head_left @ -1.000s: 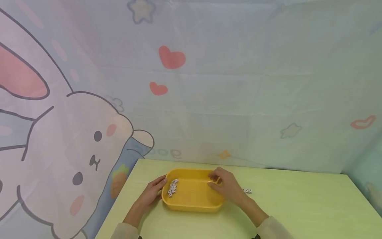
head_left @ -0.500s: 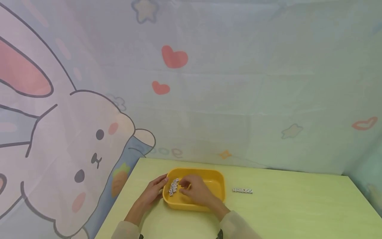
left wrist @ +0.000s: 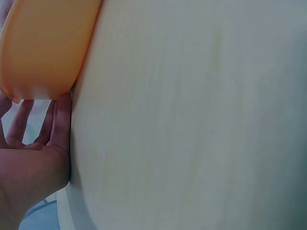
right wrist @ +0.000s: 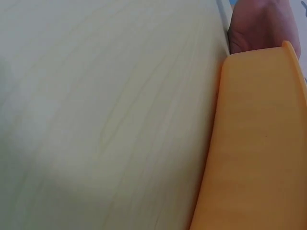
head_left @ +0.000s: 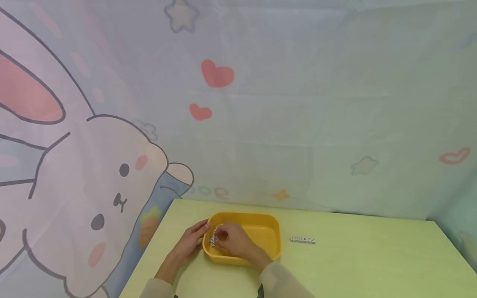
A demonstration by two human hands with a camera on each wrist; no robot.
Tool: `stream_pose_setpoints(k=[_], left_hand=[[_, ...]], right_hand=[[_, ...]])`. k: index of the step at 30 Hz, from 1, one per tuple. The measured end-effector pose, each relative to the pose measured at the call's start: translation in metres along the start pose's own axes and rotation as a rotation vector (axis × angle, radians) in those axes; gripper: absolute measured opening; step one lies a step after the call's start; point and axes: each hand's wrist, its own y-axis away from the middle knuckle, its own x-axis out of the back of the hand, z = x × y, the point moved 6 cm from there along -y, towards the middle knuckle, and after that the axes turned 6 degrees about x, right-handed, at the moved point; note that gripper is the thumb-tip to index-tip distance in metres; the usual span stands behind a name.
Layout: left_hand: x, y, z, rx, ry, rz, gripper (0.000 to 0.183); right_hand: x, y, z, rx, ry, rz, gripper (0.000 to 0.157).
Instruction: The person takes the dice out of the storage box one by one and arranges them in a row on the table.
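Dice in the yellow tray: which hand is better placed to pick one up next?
Probably the right hand: it is inside the tray, close to the dice, while the left hand only touches the tray's left end.

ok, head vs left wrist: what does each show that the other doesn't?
Head only: the inside of the yellow tray, with the dice pile and the right hand at it; the dice row on the table; the red hearts on the backdrop.

Left wrist only: the inner side of the left hand, with gaps between its fingers.

Both: left hand at the tray's end, tray's outer wall, table top.
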Motion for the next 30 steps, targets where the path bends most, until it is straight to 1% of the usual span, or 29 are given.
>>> stream_pose_setpoints(k=[3,9,13,18,21,23,26,30], left_hand=[[0.0001,-0.0006,0.0017,0.006,-0.002,0.001,0.064],[0.0025,0.0012,0.0003,0.010,-0.004,0.013,0.064],[0.0031,0.0006,-0.0005,0.016,0.005,0.004,0.064],[0.0021,-0.0024,0.0020,0.010,0.009,-0.011,0.065],[0.0023,-0.0031,0.0037,0.010,0.005,-0.011,0.066],[0.0028,-0.0024,0.0036,0.016,0.001,-0.006,0.067],[0.0034,-0.0012,0.0018,0.023,0.001,-0.001,0.067],[0.0031,-0.0007,0.0011,0.025,0.005,-0.004,0.066]], right_hand=[[-0.0006,-0.0003,0.0009,-0.006,-0.001,-0.021,0.014],[-0.0020,0.0004,0.0030,-0.061,0.032,-0.028,0.013],[-0.0042,0.0008,0.0072,-0.092,0.030,-0.055,0.014],[-0.0048,-0.0007,0.0100,-0.065,0.008,-0.071,0.020],[-0.0049,-0.0022,0.0092,-0.036,0.005,-0.083,0.023],[-0.0055,-0.0025,0.0087,-0.034,0.005,-0.096,0.023],[-0.0070,-0.0021,0.0081,-0.033,0.009,-0.104,0.023],[-0.0064,-0.0015,0.0072,-0.049,0.001,-0.077,0.018]])
